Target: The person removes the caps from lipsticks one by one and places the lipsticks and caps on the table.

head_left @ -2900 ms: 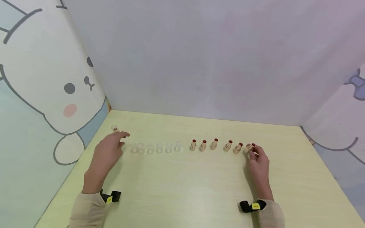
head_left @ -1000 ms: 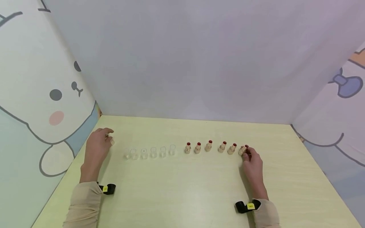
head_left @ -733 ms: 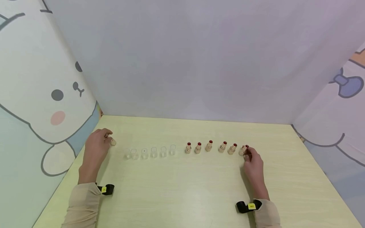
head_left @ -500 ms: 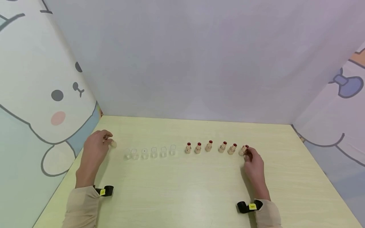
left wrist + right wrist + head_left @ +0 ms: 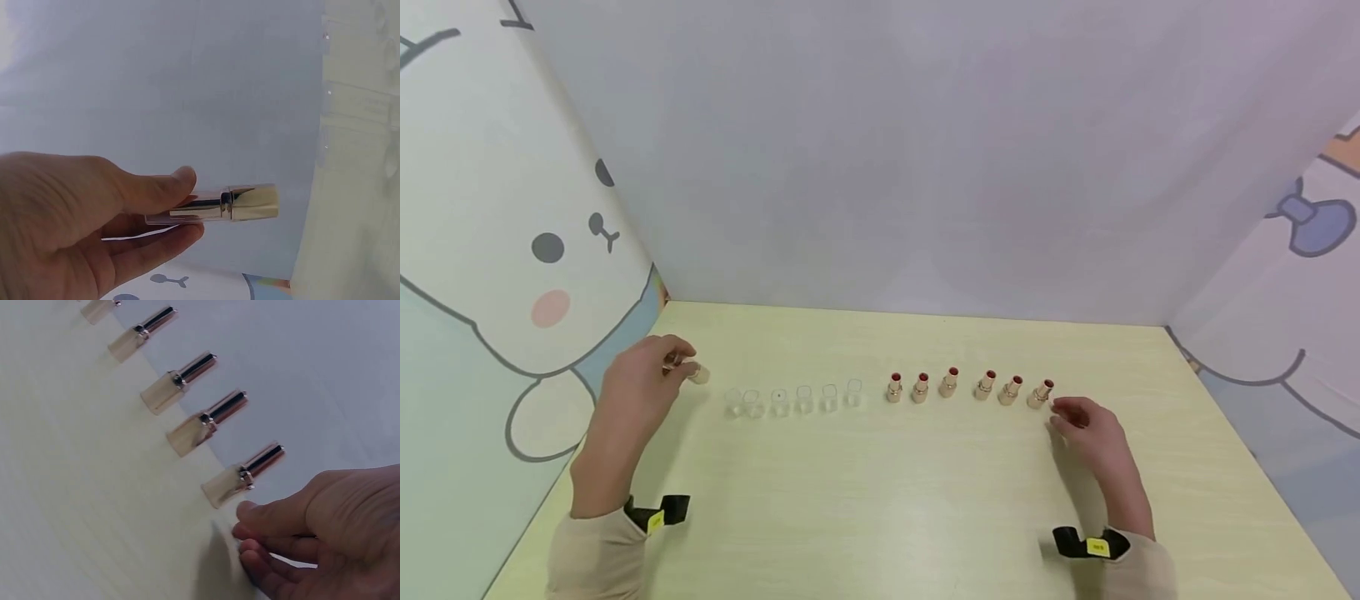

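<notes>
My left hand (image 5: 636,392) pinches a lipstick tube (image 5: 253,203) between thumb and fingers, above the table's left side. A clear cap covers the tube's upper part, and its shiny gold base sticks out beyond the fingertips. At the right, my right hand (image 5: 1097,442) is just beside the rightmost lipstick tube (image 5: 1040,395), fingers loosely bent and holding nothing. In the right wrist view a small gap shows between the thumb and that tube (image 5: 226,487). It stands uncapped, gold with a dark red opening on top.
Several more uncapped gold tubes (image 5: 950,383) stand in a row to the left of the rightmost one. Farther left, several clear caps (image 5: 804,400) form another row on the pale wooden table (image 5: 865,492). A grey-white curtain (image 5: 880,167) hangs behind.
My left hand, first near the capped tube, took hold of it; its wrist has since swung left. My right hand let go of the rightmost tube and drew back to the right.
</notes>
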`<state>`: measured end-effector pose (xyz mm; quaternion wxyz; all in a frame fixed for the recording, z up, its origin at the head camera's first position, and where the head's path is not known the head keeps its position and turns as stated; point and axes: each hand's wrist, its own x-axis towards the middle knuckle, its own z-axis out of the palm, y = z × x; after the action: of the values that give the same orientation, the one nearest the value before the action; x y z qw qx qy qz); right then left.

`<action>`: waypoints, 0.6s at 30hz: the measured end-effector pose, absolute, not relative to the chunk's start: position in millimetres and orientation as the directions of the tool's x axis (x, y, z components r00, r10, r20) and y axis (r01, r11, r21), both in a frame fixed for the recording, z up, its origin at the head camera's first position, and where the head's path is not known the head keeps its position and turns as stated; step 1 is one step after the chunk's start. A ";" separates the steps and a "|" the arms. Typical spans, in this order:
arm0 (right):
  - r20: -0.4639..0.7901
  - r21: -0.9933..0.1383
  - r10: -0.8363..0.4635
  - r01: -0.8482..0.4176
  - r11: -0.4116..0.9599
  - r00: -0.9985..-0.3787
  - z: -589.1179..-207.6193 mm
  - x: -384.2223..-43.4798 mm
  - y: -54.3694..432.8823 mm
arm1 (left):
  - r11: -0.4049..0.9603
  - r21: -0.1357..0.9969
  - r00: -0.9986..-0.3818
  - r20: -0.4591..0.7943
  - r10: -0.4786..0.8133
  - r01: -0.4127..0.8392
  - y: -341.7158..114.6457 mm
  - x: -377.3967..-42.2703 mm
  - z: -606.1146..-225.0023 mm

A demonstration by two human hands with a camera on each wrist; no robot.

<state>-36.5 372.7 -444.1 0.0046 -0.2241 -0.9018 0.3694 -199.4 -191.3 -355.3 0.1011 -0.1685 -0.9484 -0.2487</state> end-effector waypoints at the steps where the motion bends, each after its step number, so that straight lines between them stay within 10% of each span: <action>1: -0.172 -0.656 0.385 0.397 0.642 -0.907 -440.8 -34.2 375.2 | 0.816 0.437 -0.919 0.282 0.275 0.378 -189.7 -197.1 -352.8; 18: -0.324 -0.621 0.244 0.400 0.674 -0.914 -399.4 -28.9 354.6 | 0.643 0.576 -0.862 0.367 0.349 0.505 -142.7 -173.6 -345.3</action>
<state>-28.9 354.6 -399.4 -0.1078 -0.1770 -0.9086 0.3626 -173.6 -142.7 -345.3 0.1118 -0.2375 -0.8994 -0.3495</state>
